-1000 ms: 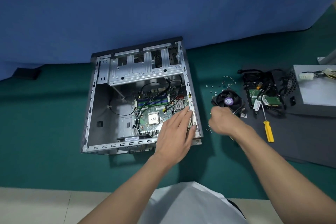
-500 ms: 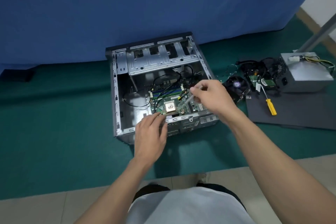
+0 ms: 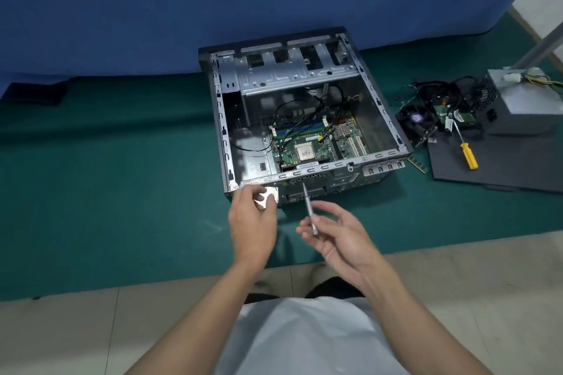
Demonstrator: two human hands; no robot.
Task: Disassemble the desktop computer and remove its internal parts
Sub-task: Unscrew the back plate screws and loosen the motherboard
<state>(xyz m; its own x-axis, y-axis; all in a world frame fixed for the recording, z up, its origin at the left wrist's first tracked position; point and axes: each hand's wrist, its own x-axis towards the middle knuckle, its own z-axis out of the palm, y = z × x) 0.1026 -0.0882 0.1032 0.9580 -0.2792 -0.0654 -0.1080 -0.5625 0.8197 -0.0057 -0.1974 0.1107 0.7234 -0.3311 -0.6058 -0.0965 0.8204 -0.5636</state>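
The open desktop case (image 3: 382, 119) lies on its side on the green mat. Its green motherboard (image 3: 316, 143) sits inside with black cables over it. In my right hand (image 3: 338, 237) I pinch a thin grey screwdriver (image 3: 308, 204), whose tip points up at the case's near wall. My left hand (image 3: 253, 222) is at the near left corner of the case. Its fingers curl by a small silver plate (image 3: 270, 195). Whether they grip the plate is unclear.
To the right lie a black fan (image 3: 414, 120), a circuit board in tangled cables (image 3: 454, 113), a grey power supply (image 3: 524, 103), a yellow-handled screwdriver (image 3: 467, 154) on a dark panel (image 3: 518, 167), and a memory stick (image 3: 417, 163). A blue backdrop hangs behind. Pale floor tiles lie near me.
My right hand came from the fan to the case with the thin screwdriver, then drew back toward me. My left hand left the motherboard for the near left corner. The camera shifted.
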